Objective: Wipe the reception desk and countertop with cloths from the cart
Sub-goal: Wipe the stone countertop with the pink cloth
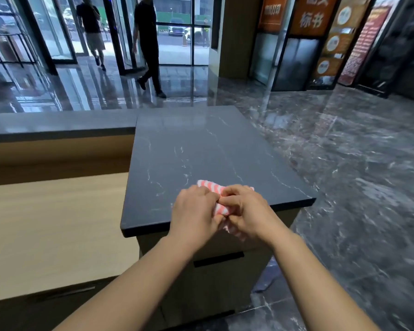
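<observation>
Holding the cloth (210,186) with both hands, you are at the near edge of the countertop (201,149). Your left hand (196,211) has its fingers curled round the left side of the cloth, and your right hand (246,211) pinches the right side. The two hands touch each other. The cloth is pink and white with stripes. Most of it sits on the countertop, close to the near edge. A small bit hangs down past that edge, under your right hand.

The countertop is dark grey with thin white lines. Below it is a brown cabinet (225,283) with a black slot in its front. To the left of the countertop, and lower, is a pale wooden desk (53,225). To the right of the countertop is a shiny dark floor (344,187). Far past the countertop are glass doors (177,32), and two people (151,44) in dark tops walk there. Far past its right corner stand tall orange signs (313,15).
</observation>
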The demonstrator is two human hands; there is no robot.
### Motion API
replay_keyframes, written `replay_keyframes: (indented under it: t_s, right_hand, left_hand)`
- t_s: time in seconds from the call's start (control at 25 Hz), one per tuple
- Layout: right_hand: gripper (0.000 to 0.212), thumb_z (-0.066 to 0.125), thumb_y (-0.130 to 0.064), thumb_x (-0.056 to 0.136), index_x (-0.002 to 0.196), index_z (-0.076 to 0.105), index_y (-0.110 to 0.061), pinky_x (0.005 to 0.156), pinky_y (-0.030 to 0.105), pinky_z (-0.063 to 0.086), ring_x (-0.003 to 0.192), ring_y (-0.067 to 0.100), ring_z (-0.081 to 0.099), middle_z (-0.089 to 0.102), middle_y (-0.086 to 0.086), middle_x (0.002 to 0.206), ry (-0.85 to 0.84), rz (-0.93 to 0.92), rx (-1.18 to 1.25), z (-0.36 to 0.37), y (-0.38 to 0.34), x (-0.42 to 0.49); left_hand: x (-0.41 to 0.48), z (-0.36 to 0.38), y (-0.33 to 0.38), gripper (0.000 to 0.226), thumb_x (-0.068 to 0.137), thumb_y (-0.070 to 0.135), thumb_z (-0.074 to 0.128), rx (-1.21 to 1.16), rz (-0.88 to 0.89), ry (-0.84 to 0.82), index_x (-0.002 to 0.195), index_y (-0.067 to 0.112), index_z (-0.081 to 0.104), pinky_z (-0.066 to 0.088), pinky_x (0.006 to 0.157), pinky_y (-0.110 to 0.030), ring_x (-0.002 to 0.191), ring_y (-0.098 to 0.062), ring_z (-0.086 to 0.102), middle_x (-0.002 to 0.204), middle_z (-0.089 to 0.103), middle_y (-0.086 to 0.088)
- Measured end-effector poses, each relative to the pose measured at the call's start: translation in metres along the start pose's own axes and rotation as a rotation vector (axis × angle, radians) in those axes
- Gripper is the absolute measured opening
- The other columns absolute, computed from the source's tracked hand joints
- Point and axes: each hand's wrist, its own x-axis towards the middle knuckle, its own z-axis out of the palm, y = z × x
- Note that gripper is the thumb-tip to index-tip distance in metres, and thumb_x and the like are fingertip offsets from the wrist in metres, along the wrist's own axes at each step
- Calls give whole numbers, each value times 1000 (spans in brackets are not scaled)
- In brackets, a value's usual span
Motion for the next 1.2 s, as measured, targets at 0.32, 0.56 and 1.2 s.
replay_keyframes:
  t_s: [0.32,0.56,1.2]
  right_hand:
    - [42,58,12,79,90,71,-27,48,42,57,61,28,68,55,-12,105,101,174,148,-75,96,-20]
    - [32,53,5,73,83,72,-19,48,30,52,67,23,65,61,-15,97,84,113,-36,-104,129,-26]
    - [12,62,-24,74,82,58,-17,64,29,43,82,26,63,68,2,82,44,167,-481,-51,42,-16]
  left_hand:
    - [62,39,120,25,89,36,54,23,47,-10,103,18,64,35,80,-32,103,-25,51,108,62,-4]
    - [85,50,167,29,92,34,51,115,88,-25,114,16,57,35,84,-33,113,-25,47,118,59,-6]
    - [39,20,74,23,92,34,53,137,183,-51,107,17,60,31,84,-31,106,-24,50,113,60,-3]
